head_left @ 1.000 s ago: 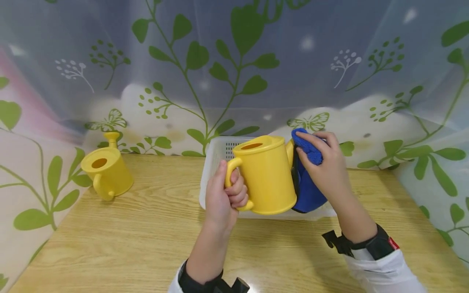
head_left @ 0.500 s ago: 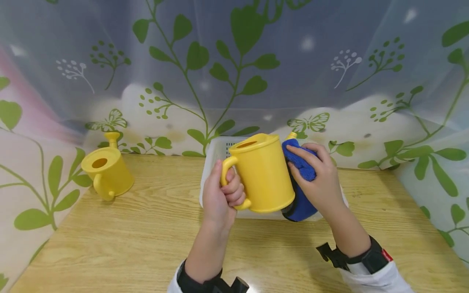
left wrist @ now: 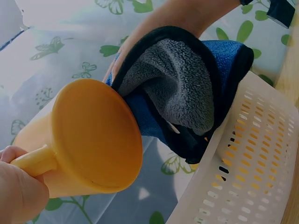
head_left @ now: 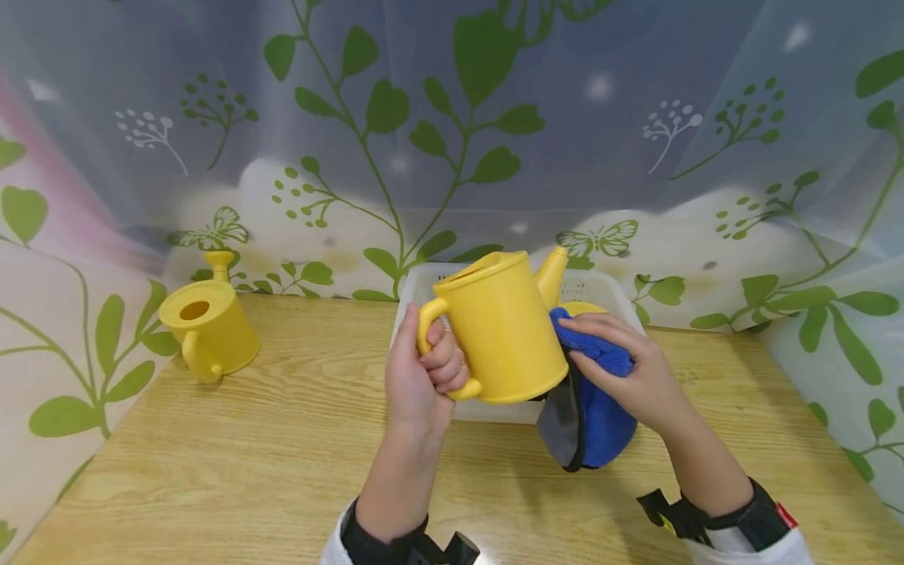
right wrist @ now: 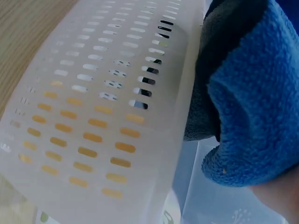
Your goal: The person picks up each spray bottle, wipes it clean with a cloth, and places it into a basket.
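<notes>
My left hand [head_left: 424, 369] grips the handle of a yellow watering can [head_left: 497, 329], held tilted in front of the white basket, its spout up and to the right. In the left wrist view the can's round base [left wrist: 96, 135] faces the camera. My right hand [head_left: 628, 361] pinches a folded blue and grey microfibre cloth [head_left: 603, 416] against the can's right side, just below the spout. The cloth's grey side [left wrist: 182, 84] and black edging show in the left wrist view. In the right wrist view the blue cloth [right wrist: 261, 93] hides most of that hand.
Behind the can stands a white perforated plastic basket [head_left: 417, 282] with something yellow [head_left: 582, 308] inside. A second yellow watering can [head_left: 219, 329] stands at the left of the wooden table [head_left: 247, 455]. A leaf-patterned curtain [head_left: 318, 180] closes off the back.
The cloth and right hand have moved down off the spout to the can's lower right side, uncovering the spout. The held can has shifted slightly left and tilted more.
</notes>
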{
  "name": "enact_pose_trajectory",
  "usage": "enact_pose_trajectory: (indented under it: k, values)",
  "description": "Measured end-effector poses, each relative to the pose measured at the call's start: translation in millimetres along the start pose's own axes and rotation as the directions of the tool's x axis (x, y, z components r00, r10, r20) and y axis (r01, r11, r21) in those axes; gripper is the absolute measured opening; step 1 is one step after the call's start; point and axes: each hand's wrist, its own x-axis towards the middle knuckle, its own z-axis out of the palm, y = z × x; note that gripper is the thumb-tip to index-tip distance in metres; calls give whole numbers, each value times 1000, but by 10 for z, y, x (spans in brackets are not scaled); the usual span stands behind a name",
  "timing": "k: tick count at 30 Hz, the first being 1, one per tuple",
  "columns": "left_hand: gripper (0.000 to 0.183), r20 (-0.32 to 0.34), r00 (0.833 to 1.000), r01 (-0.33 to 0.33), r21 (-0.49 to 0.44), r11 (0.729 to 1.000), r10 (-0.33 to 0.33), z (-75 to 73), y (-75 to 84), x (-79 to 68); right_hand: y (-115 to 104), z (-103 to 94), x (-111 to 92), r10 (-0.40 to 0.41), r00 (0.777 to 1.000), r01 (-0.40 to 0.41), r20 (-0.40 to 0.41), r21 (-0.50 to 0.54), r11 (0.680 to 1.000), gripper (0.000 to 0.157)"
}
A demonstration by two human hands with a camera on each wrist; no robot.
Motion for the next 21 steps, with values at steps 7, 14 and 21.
enact_pose_trajectory:
  k: [7, 14, 21]
  values:
    - [42, 58, 998, 3, 117, 993, -10, 12, -44, -10, -48, 19, 96, -10, 998, 1, -61, -156, 988, 40]
    - [39, 76, 997, -1, 179, 984, -13, 22, -78, -26, -148, 47, 335, 11, 997, -44, -81, -416, 908, 35]
    - [40, 77, 997, 2, 181, 983, -16, 30, -92, -26, -101, -43, 517, 99, 985, -151, -143, -427, 891, 33]
